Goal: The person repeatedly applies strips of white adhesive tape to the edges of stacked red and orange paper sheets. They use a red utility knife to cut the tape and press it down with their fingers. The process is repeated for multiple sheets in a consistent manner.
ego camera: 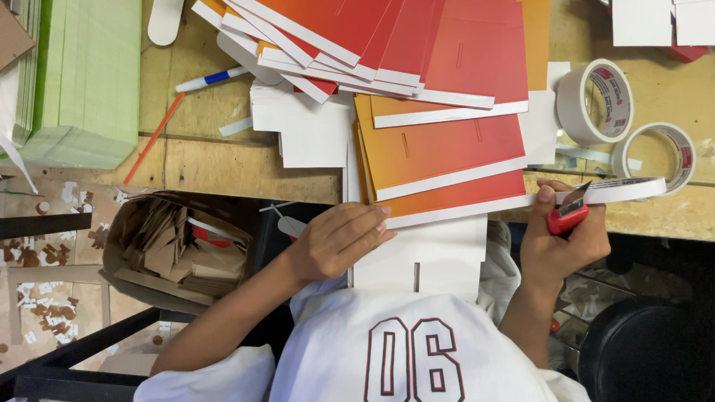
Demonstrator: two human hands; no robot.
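**Taping a folded card at the edge of a crowded plywood bench**

Pressing down now, the left hand (339, 240) lies flat with fingers together on the white lower flap of an orange-to-red card sheet (447, 175) at the bench's near edge. Over on the other side, the right hand (560, 237) is closed around a small red cutter (566, 217), thumb pushed onto a strip of white tape (618, 190) that runs along the card's white bottom border and out past it to the right.

Look at the surface: bare plywood bench (208, 160), pale and scuffed, packed with stock. More orange and red sheets (387, 45) fan out at the far side. Two rolls of white tape (596, 100) stand just beyond the cutter. A tall stack of pale green card (86, 74) sits at the left, and a blue-and-white marker (212, 78) and a thin orange stick (153, 138) lie between.

Down on the floor, an open brown box of cardboard scraps (175, 249) stands beside the person's left arm, paper bits scattered around it, and a black round stool (644, 350) sits at the right.
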